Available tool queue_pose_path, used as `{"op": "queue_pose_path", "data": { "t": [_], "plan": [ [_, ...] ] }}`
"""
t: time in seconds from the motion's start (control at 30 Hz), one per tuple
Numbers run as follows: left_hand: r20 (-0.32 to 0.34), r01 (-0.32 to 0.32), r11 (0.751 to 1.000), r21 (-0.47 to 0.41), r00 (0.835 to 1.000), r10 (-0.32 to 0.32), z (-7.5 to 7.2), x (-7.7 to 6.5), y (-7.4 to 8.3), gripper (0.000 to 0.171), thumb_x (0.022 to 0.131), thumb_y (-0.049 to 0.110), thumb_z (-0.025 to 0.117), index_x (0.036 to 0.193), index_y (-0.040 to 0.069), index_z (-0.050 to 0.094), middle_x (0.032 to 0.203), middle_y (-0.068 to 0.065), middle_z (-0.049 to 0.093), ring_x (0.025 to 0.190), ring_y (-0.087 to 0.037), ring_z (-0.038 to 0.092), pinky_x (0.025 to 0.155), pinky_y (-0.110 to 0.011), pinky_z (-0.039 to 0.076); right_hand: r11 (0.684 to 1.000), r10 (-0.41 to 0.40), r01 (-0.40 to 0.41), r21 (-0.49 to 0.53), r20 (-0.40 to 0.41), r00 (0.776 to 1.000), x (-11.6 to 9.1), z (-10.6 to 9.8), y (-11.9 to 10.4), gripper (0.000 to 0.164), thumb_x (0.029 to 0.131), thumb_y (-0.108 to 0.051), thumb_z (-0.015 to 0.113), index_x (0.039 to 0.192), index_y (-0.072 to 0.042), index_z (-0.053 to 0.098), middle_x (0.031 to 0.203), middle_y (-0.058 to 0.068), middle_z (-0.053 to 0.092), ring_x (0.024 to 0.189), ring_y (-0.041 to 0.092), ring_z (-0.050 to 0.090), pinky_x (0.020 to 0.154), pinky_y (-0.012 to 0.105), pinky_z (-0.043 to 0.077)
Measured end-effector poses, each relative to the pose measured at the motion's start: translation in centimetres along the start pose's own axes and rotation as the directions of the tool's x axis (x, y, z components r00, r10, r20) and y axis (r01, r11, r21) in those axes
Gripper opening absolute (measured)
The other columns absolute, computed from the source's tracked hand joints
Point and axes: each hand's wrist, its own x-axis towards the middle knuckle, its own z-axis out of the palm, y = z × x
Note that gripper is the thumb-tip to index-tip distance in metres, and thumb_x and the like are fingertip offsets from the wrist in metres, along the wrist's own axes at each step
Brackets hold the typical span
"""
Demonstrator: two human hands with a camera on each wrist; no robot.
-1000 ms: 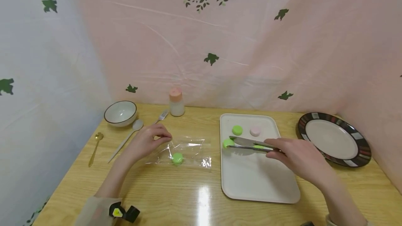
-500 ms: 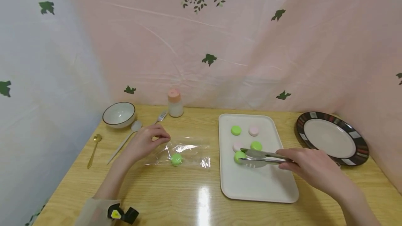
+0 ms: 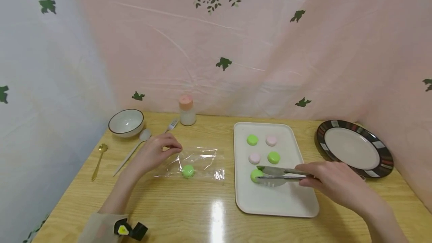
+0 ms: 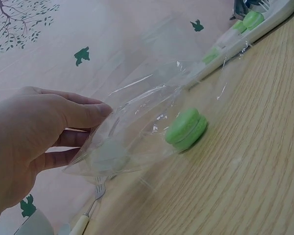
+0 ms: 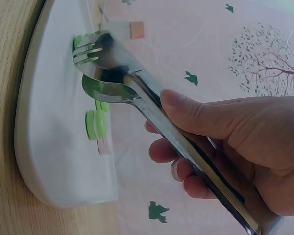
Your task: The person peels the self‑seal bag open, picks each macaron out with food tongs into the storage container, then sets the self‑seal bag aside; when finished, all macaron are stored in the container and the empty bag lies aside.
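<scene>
In the head view, my left hand (image 3: 153,155) pinches the edge of a clear plastic bag (image 3: 206,159), which lies on the table with a green macaron (image 3: 188,171) inside. My right hand (image 3: 339,183) grips metal tongs (image 3: 275,170) over the white tray (image 3: 260,201). Their tips are at another green macaron (image 3: 254,176); whether they squeeze it is unclear. Beyond it on the tray sit two pink macarons, one nearer (image 3: 254,158) and one farther (image 3: 271,140), and two more green ones, one right (image 3: 273,157) and one at the back left (image 3: 252,140).
A patterned-rim plate (image 3: 386,156) stands right of the tray. Along the left are a bowl (image 3: 126,122), a gold spoon (image 3: 98,166), a long-handled spoon (image 3: 145,135) and a fork (image 3: 172,124). A pink-topped shaker (image 3: 187,111) stands at the back.
The tongs and the green macaron at their tips have moved toward the tray's near side, uncovering a pink macaron. My left hand keeps its pinch on the bag.
</scene>
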Motion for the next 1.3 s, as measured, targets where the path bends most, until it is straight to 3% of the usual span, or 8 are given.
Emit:
{"op": "queue_pose_path", "data": {
  "t": [0.53,0.87,1.1,1.3],
  "plan": [
    [0.006,0.01,1.0,0.002,1.0,-0.01,-0.05,0.04,0.05,0.004,0.083,0.019,0.073,0.086,0.021,0.073,0.084,0.017,0.064,0.078,0.0,0.06,0.07,-0.024,0.054,1.0,-0.013,0.013,0.0,0.036,0.999,-0.1,-0.31,0.02,0.018,0.082,-0.041,0.067,0.099,-0.036,0.065,0.071,-0.029,0.051,0.059,-0.008,0.039,0.054,0.017,0.034],
    [0.008,-0.004,1.0,-0.007,1.0,0.004,0.02,-0.01,-0.04,0.004,0.082,0.018,0.073,0.086,0.018,0.074,0.084,0.016,0.065,0.077,0.0,0.06,0.068,-0.02,0.052,1.0,0.012,-0.012,0.002,0.058,0.998,-0.11,-0.44,-0.08,0.016,0.082,-0.039,0.069,0.097,-0.037,0.065,0.072,-0.029,0.051,0.059,-0.007,0.04,0.055,0.017,0.034],
    [0.006,-0.002,1.0,-0.011,1.0,0.002,0.02,-0.17,0.05,0.004,0.082,0.018,0.073,0.086,0.018,0.073,0.084,0.016,0.064,0.077,0.0,0.059,0.069,-0.027,0.054,1.0,0.005,-0.006,0.017,0.059,0.998,-0.18,-0.37,-0.16,0.019,0.082,-0.047,0.066,0.098,-0.038,0.065,0.069,-0.027,0.049,0.058,-0.007,0.039,0.052,0.016,0.031],
    [0.01,0.005,1.0,0.002,1.0,-0.005,0.17,0.06,-0.06,0.003,0.083,0.02,0.073,0.086,0.021,0.073,0.084,0.017,0.064,0.078,0.0,0.06,0.07,-0.029,0.055,1.0,-0.022,0.022,0.01,-0.042,0.999,-0.53,-0.79,-0.38,0.022,0.082,-0.048,0.065,0.102,-0.037,0.064,0.069,-0.028,0.049,0.058,-0.008,0.039,0.052,0.016,0.031]
  ]
}}
